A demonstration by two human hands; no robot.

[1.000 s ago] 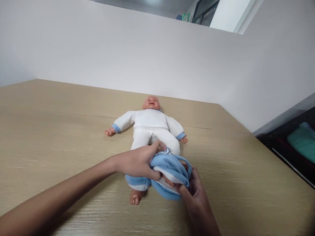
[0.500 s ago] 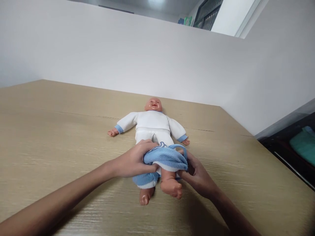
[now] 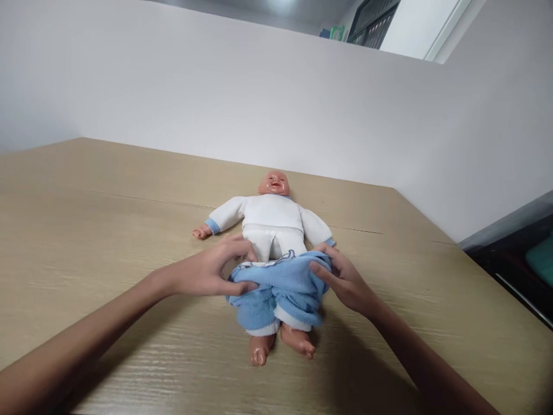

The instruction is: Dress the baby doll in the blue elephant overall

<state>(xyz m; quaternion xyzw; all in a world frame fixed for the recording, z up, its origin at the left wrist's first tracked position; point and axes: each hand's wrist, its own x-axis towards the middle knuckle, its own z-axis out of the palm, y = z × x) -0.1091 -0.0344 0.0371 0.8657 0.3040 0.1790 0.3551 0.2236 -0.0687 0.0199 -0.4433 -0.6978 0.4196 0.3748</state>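
Note:
A baby doll (image 3: 273,213) lies on its back with its head away from me, in a white top with blue cuffs. Fuzzy blue pants (image 3: 280,288) with white hems cover its lower legs, and both feet stick out below. White cloth shows at the hips above the bunched waistband. My left hand (image 3: 220,268) pinches the waistband's left side between thumb and fingers, some fingertips hidden behind the cloth. At the right side, my right hand (image 3: 343,279) grips the waistband, thumb outside and fingers by its upper edge.
The doll rests on a wide wooden table (image 3: 129,230) with a seam across it. A pale wall (image 3: 259,98) rises behind the far edge. At the right, beyond the table's edge, stands something dark (image 3: 514,248) with green cloth in it.
The pants' waist has been spread flat across both legs. My left hand moved left and the right hand slightly up and right. The doll's raised foot has come down beside the other.

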